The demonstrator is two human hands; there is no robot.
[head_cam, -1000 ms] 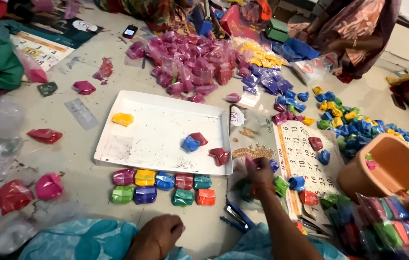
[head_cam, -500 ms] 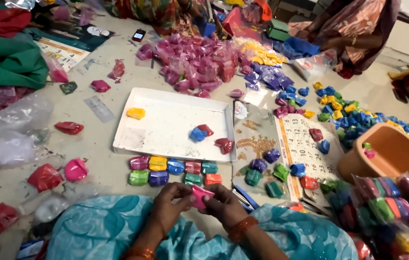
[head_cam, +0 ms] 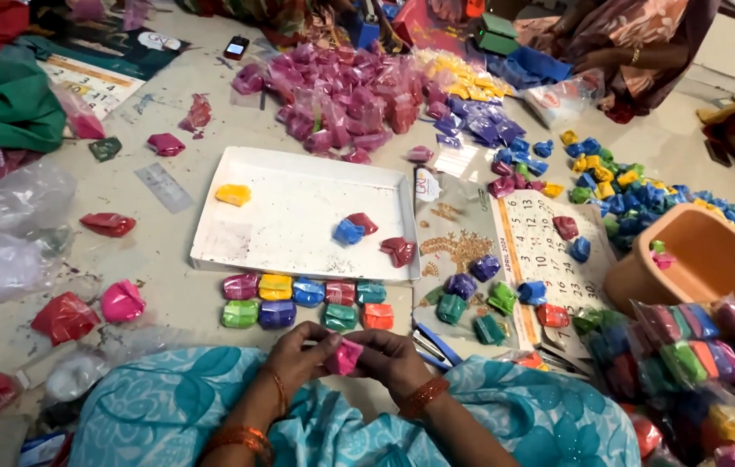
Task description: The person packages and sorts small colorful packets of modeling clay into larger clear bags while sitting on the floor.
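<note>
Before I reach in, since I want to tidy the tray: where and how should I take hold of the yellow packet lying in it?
Pinch the yellow packet across its short sides, coming straight down from above. It lies flat and alone near the left end of the white tray, with bare tray around it, so fingers fit on either side. The tray's low rim likely blocks a sideways approach.

The pink packet (head_cam: 345,356) shows only as a sliver, the fingers of the left hand (head_cam: 298,355) and right hand (head_cam: 393,359) covering the rest. At three o'clock the orange tub (head_cam: 696,268) runs off the edge, its inside mostly hidden. At one o'clock a seated person (head_cam: 635,43) is cut at the top. The calendar sheet (head_cam: 549,259) has print too small to read under packets.
</note>
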